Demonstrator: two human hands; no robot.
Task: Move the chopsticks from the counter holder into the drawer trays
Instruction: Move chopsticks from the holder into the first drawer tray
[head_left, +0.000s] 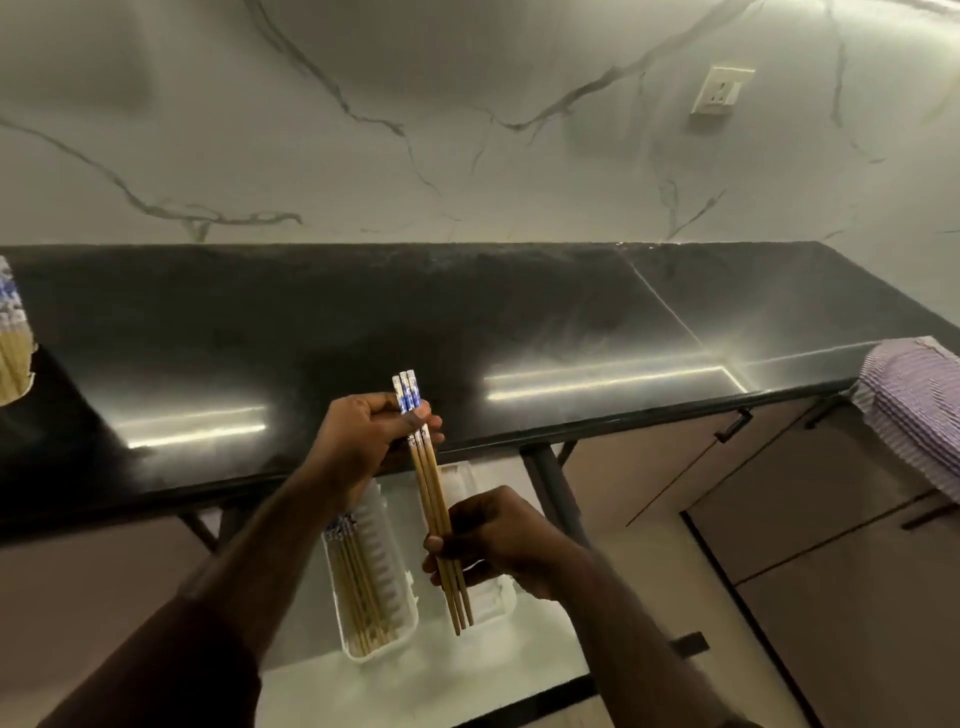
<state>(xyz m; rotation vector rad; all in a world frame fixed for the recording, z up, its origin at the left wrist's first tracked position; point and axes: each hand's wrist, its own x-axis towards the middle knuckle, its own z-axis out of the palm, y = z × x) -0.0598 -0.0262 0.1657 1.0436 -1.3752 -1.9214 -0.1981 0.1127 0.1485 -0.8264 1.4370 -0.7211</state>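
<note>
In an open drawer (467, 691) below the counter, a white tray (387, 597) already holds a batch of chopsticks lying lengthwise, their patterned ends toward the counter. A second white tray (493, 603) sits just beside it to the right, largely hidden behind the hands; what it holds cannot be told.

Above the trays, a person holds a small bundle of chopsticks (434, 499), apparently three, at both ends. The right hand (498, 540) curls its fingers around the bare wooden tips at the near end, while the left hand (363, 441) pinches the blue-and-white patterned tops at the far end. The bundle hangs in the air, tilted slightly, over the gap between the two trays.

The sticks look light, thin and stiff, so weight should be no trouble; the likelier problem is smooth, round shafts rolling or sliding apart. A grip at both ends, as here, seems the sound way to keep them aligned, and lowering them flat into a tray should stop them scattering.

Beyond the hands runs the glossy black counter (363, 322). At its far left edge, partly cut off, more chopsticks (10, 343) with the same patterned tops wait, presumably in the holder. A striped purple cloth (914, 410) drapes over the counter's right end. Behind stands a veined marble wall with a socket (721, 96).
</note>
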